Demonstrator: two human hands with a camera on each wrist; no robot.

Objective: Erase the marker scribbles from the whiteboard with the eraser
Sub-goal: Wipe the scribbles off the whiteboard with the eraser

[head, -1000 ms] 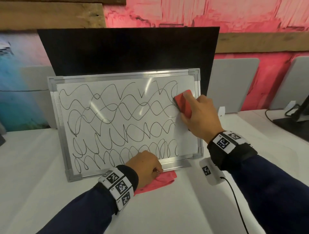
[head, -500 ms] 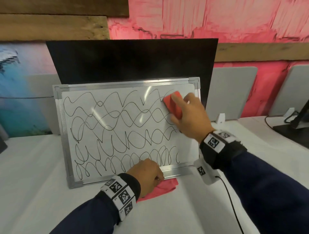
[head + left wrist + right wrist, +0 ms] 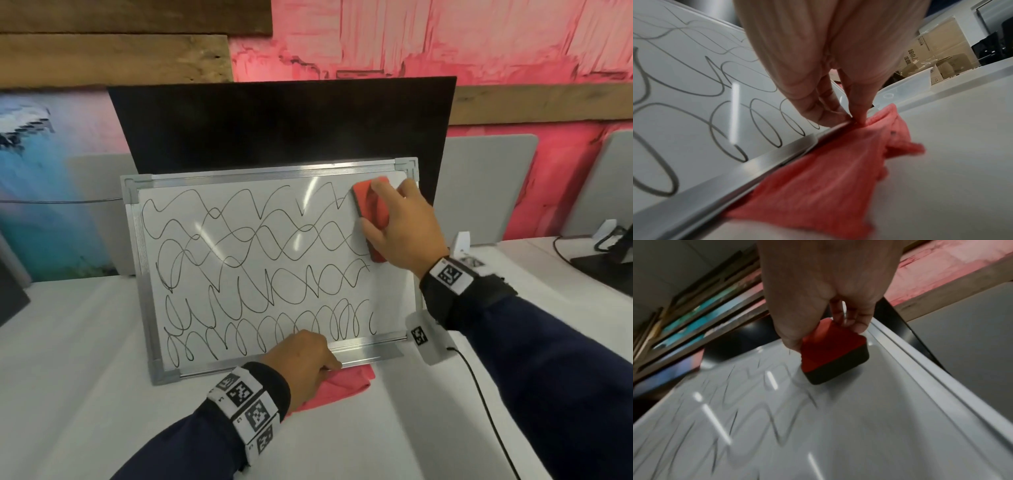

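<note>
The whiteboard (image 3: 390, 294) leans against a black panel, covered in black scribbles (image 3: 260, 240). My right hand (image 3: 400, 226) grips the red eraser (image 3: 371, 209) and holds its dark felt face flat on the board near the top right corner. The right wrist view shows the eraser (image 3: 832, 350) on the board (image 3: 869, 418), with bare white surface to its right. My left hand (image 3: 305, 356) pinches the board's bottom rail (image 3: 766, 160). Its fingertips (image 3: 826, 120) sit on the metal edge, above a red cloth (image 3: 828, 178) that lies under it.
The black panel (image 3: 274, 126) stands behind the board. A white tagged device (image 3: 428, 339) with a black cable lies right of the board. Grey dividers (image 3: 479, 185) line the back. A monitor base (image 3: 609, 263) stands far right, and a dark object (image 3: 10, 291) at the left edge.
My right hand slid the eraser up and left across the top row, then back right to the top corner. The scribble ends there are wiped. The left hand stayed put.
</note>
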